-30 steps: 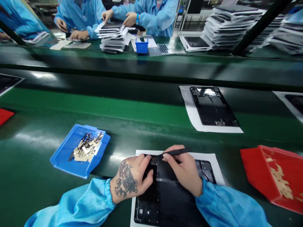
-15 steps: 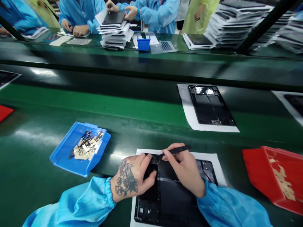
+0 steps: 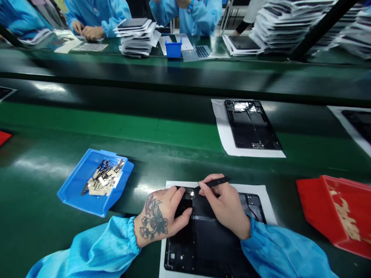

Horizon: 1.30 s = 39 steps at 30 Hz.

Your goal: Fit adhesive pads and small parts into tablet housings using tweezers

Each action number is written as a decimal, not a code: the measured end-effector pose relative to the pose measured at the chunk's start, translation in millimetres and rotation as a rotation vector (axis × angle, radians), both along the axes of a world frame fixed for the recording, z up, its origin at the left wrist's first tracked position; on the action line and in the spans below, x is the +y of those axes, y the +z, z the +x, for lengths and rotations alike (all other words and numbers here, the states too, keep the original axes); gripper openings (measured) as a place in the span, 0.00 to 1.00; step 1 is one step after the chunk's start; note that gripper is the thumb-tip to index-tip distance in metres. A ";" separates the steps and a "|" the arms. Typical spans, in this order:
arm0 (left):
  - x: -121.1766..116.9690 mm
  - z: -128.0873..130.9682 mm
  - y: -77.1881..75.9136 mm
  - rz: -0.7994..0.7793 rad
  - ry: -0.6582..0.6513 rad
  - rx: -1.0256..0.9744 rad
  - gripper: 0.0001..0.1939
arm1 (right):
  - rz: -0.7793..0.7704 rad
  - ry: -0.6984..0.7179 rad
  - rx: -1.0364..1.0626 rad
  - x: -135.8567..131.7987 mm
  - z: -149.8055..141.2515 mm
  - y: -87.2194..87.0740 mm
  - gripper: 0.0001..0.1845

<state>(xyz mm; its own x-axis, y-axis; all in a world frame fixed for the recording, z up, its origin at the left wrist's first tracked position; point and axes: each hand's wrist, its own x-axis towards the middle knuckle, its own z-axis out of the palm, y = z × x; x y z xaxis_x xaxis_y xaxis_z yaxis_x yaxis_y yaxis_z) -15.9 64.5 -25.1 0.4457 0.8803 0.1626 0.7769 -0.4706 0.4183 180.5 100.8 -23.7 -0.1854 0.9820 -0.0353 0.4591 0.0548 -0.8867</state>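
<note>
Right hand [image 3: 227,208] pinching black tool [image 3: 216,182], left hand [image 3: 164,216] spread on black tablet panel [image 3: 210,239], hands just beside each other; one blue tray [image 3: 75,185] left, one red tray [image 3: 319,204] right.

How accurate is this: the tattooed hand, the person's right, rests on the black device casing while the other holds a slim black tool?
The head view shows the tattooed hand is the left, on the black device casing; the right hand holds the slim black tool.
</note>
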 end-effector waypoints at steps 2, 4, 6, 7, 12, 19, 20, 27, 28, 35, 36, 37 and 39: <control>0.6 0.2 1.6 -0.001 0.000 0.000 0.20 | 0.093 0.042 -0.062 -1.4 -0.1 1.5 0.05; 1.1 0.3 3.4 0.006 0.002 0.002 0.20 | 0.218 0.090 -0.116 -2.3 0.1 2.0 0.04; 1.1 0.3 4.4 0.008 0.001 0.006 0.19 | 0.332 0.132 -0.156 -3.0 0.5 1.4 0.03; 0.9 0.2 4.4 0.008 0.003 0.007 0.19 | 0.372 0.153 -0.169 -3.3 0.8 0.9 0.03; -0.2 0.2 1.4 0.024 -0.009 0.017 0.20 | 0.448 0.216 -0.185 -3.8 1.6 -1.1 0.02; 3.8 -0.2 3.5 0.139 -0.061 0.007 0.18 | 0.475 0.227 -0.227 -3.6 2.9 -3.3 0.02; 4.4 -0.6 3.8 0.122 -0.075 -0.003 0.18 | 0.477 0.228 -0.229 -3.6 2.9 -3.0 0.02; 6.9 -2.1 4.2 0.029 -0.089 -0.016 0.19 | 0.538 0.234 -0.241 -3.2 1.4 -0.1 0.02; 7.2 -1.8 4.3 0.024 -0.091 -0.012 0.19 | 0.537 0.235 -0.245 -3.1 1.4 -0.3 0.02; 6.7 2.1 6.2 0.039 -0.081 0.048 0.20 | 0.557 0.184 -0.181 -4.4 0.8 -0.6 0.05; 6.2 2.5 6.0 0.037 -0.080 0.052 0.21 | 0.557 0.165 -0.143 -4.9 0.9 -0.3 0.06; 5.8 2.9 5.8 0.033 -0.082 0.056 0.21 | 0.551 0.150 -0.103 -5.3 1.0 -0.1 0.08; 5.2 3.6 5.6 0.020 -0.083 0.061 0.23 | 0.535 0.127 -0.043 -5.6 1.5 0.3 0.10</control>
